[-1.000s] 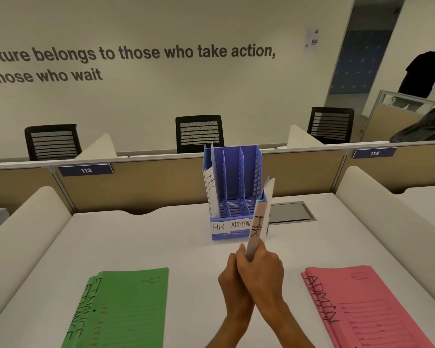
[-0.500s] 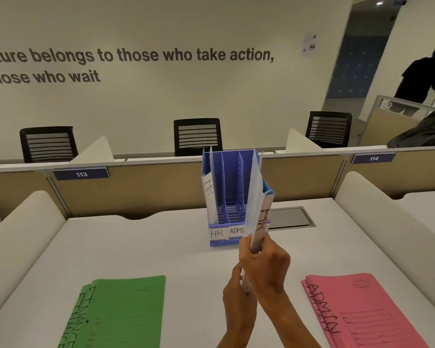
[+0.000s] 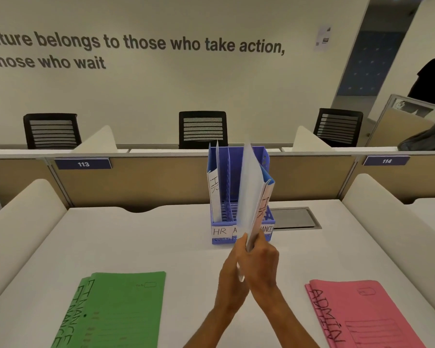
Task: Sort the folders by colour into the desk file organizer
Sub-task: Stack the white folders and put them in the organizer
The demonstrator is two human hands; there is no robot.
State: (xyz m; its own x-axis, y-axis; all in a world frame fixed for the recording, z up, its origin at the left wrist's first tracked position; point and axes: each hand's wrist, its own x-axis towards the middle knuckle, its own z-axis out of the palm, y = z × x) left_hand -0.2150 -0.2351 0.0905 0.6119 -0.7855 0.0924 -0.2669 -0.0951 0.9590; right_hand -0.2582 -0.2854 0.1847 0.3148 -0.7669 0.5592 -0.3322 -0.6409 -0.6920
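A blue folder marked HR (image 3: 253,194) stands upright on its edge in front of the blue desk file organizer (image 3: 236,154). Both hands hold its lower end: my right hand (image 3: 263,264) grips it from the right, my left hand (image 3: 232,272) from the left. The organizer has three slots labelled HR, a part-hidden middle one, and FINANCE. Another HR folder (image 3: 214,194) stands in the left slot. Green FINANCE folders (image 3: 121,310) lie at the near left, pink ADMIN folders (image 3: 367,315) at the near right.
The white desk (image 3: 141,242) has padded side dividers (image 3: 18,222) left and right and a grey cable hatch (image 3: 293,218) behind the organizer. Black chairs (image 3: 202,129) stand beyond the back partition. A person in black is at the far right.
The held HR folder has risen and moved forward toward the organizer, now covering its middle and right slots. Both hands moved with it.
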